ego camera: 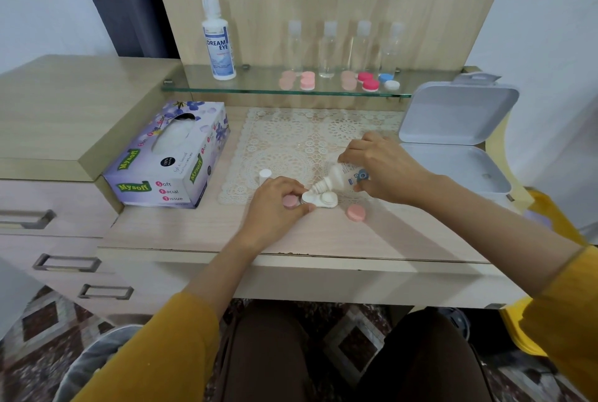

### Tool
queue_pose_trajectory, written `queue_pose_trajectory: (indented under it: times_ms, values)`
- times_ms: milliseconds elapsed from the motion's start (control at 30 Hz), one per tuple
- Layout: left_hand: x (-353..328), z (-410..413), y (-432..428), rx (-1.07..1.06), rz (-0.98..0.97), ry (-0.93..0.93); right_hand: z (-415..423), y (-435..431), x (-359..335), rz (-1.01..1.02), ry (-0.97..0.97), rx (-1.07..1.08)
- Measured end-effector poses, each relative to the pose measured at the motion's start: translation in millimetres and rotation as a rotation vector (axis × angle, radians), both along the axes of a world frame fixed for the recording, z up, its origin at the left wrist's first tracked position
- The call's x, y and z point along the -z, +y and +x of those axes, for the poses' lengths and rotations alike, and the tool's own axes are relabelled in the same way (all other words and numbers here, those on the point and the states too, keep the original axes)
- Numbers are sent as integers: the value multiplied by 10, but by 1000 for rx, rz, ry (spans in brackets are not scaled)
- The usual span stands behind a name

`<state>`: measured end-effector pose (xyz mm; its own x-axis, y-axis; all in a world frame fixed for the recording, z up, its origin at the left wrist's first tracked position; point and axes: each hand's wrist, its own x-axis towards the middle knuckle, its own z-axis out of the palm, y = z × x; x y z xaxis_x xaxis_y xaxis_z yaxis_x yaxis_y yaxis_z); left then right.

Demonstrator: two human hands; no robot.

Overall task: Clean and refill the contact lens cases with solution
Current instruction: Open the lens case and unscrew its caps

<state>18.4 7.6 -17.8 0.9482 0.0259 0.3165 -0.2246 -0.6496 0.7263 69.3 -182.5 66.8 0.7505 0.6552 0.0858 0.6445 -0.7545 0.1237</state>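
Observation:
A white contact lens case (pixel 325 199) lies open on the desk at the near edge of the lace mat. My left hand (pixel 275 207) pinches its left end and steadies it. My right hand (pixel 382 168) grips a small white solution bottle (pixel 336 179), tipped down to the left, with its nozzle over the case's left well. One pink cap (pixel 290 201) lies under my left fingers and another pink cap (pixel 356 212) rests on the desk to the right. The bottle's white cap (pixel 265 175) stands on the mat.
A tissue box (pixel 168 155) sits to the left. An open white plastic box (pixel 459 149) stands at the right. The glass shelf (pixel 259 87) holds a large Dream Eye bottle (pixel 218 42), several clear bottles (pixel 328 48) and several coloured lens cases (pixel 369 81).

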Motion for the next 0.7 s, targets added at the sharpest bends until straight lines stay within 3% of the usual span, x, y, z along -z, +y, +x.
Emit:
queue_pose_trajectory:
  times_ms: [333,700]
  values:
    - [16,-2,6,15,9,-13,-29,-318,-9,180,79,78]
    - [20,-1,5,15,9,-6,-88,-362,8,93,18,41]
